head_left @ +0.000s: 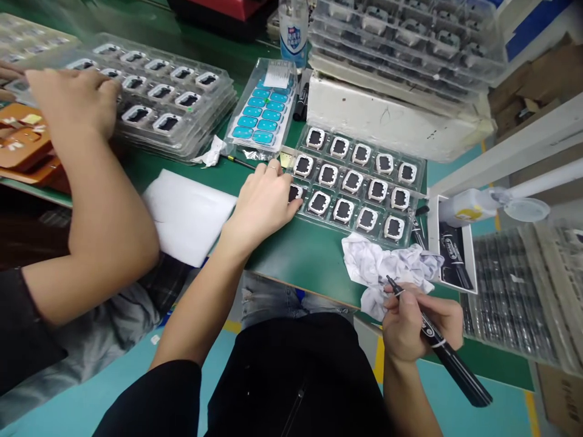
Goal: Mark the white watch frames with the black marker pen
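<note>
The marker is black with pale markings.

Frames in tray on table; cloth before, carton right, foam block behind, tray stack atop.

1. We wear a black top, plain and dark across the front.
2. A thin, zip-like line with a small pale tip marks that front; it is too small to tell exactly.
3. Our left sleeve is black too, short and loose at the hem.
4. A slim, pale ring circles a finger of our left hand.
5. Our faded blue jeans are ripped, with whitish frayed threads.
</note>
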Demonstrator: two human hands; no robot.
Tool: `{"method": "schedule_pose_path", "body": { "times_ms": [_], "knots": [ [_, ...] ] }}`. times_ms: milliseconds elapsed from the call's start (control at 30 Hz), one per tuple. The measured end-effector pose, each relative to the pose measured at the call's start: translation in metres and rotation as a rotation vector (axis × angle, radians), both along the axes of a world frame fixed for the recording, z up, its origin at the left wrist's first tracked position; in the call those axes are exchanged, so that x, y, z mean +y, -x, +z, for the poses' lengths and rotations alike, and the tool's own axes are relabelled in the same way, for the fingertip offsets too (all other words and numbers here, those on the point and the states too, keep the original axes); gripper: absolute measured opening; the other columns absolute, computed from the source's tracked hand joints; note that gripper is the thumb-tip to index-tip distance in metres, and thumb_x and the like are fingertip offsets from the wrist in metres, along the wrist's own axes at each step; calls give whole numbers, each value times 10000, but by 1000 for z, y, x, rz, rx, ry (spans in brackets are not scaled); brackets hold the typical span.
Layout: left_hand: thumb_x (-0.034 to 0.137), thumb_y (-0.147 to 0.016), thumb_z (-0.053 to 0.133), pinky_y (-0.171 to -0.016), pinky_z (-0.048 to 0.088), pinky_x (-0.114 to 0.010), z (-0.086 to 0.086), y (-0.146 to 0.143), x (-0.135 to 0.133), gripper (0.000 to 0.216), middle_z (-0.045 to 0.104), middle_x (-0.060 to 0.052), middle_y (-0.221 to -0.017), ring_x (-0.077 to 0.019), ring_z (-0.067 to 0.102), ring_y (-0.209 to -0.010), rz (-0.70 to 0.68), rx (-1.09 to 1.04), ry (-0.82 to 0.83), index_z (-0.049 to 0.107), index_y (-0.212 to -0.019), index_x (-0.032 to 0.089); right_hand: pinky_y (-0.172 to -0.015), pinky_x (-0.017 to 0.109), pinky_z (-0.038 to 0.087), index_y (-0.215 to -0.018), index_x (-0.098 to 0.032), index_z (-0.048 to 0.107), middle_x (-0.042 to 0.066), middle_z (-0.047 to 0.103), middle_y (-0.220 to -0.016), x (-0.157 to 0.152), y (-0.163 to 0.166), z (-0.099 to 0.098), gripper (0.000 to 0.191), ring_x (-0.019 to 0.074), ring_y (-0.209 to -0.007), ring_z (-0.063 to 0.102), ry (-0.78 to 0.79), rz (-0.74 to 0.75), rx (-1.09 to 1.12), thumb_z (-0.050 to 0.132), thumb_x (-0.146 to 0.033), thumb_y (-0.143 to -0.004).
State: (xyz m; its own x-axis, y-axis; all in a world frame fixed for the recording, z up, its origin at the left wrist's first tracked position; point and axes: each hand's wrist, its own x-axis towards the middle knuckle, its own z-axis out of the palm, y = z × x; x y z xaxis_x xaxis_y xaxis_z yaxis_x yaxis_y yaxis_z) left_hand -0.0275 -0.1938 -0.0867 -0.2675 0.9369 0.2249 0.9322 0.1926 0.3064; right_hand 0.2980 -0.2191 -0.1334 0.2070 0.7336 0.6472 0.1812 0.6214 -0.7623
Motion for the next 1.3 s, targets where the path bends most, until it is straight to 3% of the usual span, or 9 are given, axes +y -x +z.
{"method": "schedule_pose_path", "body": {
  "times_ms": [200, 433, 533, 633, 767, 867, 967, 1133, 1300],
  "knots": [
    [272, -959, 724, -1134, 618, -564, 2, -3, 4, 352, 758, -199, -1297, -441, 701, -1310, -2, -27, -74, 780, -1296, 187, -591, 427, 675, -923, -240, 674, -102, 653, -624, 2, 1, -1, 250, 160, -441, 641, -20, 7, 25, 903, -336, -946],
    [238, -1078, 581, -1005, 642, -462, 5, -9, -22, 347, 828, -90, -1036, -327, 814, -1041, 14, -200, -147, 750, -1379, 271, -557, 420, 657, -916, -244, 675, -110, 641, -600, 4, 2, 0, 254, 158, -408, 610, -40, 19, -2, 903, -353, -945],
    [358, -1099, 634, -905, 685, -412, 10, -21, -41, 324, 838, -52, -1044, -279, 832, -951, 6, -506, -251, 749, -1396, 300, -572, 428, 668, -914, -240, 675, -107, 656, -613, 3, 2, -1, 238, 162, -423, 626, -34, 11, 8, 895, -326, -940],
    [445, -1067, 738, -678, 676, -345, 9, -47, -58, 326, 806, -13, -956, -228, 799, -769, -54, -934, -264, 738, -1371, 329, -566, 421, 667, -910, -231, 675, -94, 669, -630, 4, 3, 1, 224, 172, -447, 645, -41, 5, 28, 887, -298, -943],
    [412, -1054, 793, -523, 581, -306, -1, -87, -68, 154, 729, 17, -822, -173, 724, -593, -132, -1222, -201, 737, -1165, 319, -562, 425, 664, -911, -233, 697, -86, 658, -602, 4, 4, 19, 176, 190, -461, 651, -133, -48, 9, 869, -257, -937],
    [411, -1052, 815, -551, 613, -308, -8, -105, -67, 134, 729, 20, -787, -168, 735, -593, -202, -1370, -94, 761, -1120, 309, -616, 508, 726, -947, -239, 724, -92, 669, -618, -4, 10, 38, 127, 186, -436, 621, -177, -70, 8, 850, -231, -933],
    [399, -972, 905, -641, 704, -341, -12, -112, -66, 261, 822, -23, -981, -184, 790, -698, -220, -1546, -37, 793, -1189, 306, -814, 651, 793, -980, -235, 721, -93, 704, -669, -15, 22, 48, 105, 174, -446, 645, -23, 84, -28, 826, -239, -975],
    [282, -811, 1033, -897, 770, -402, -16, -110, -73, 543, 862, -40, -1139, -235, 857, -941, -210, -1572, -42, 795, -1296, 340, -934, 598, 797, -1017, -250, 681, -94, 734, -668, -24, 45, 37, 129, 165, -520, 717, 193, 253, -20, 805, -258, -1051],
    [240, -891, 960, -1036, 761, -469, -18, -109, -78, 472, 863, -43, -1195, -281, 875, -1101, -218, -1429, -48, 771, -1302, 377, -987, 636, 784, -1067, -279, 654, -110, 741, -688, -21, 49, 22, 128, 161, -538, 727, 222, 274, -44, 776, -308, -1094]
  ]
}}
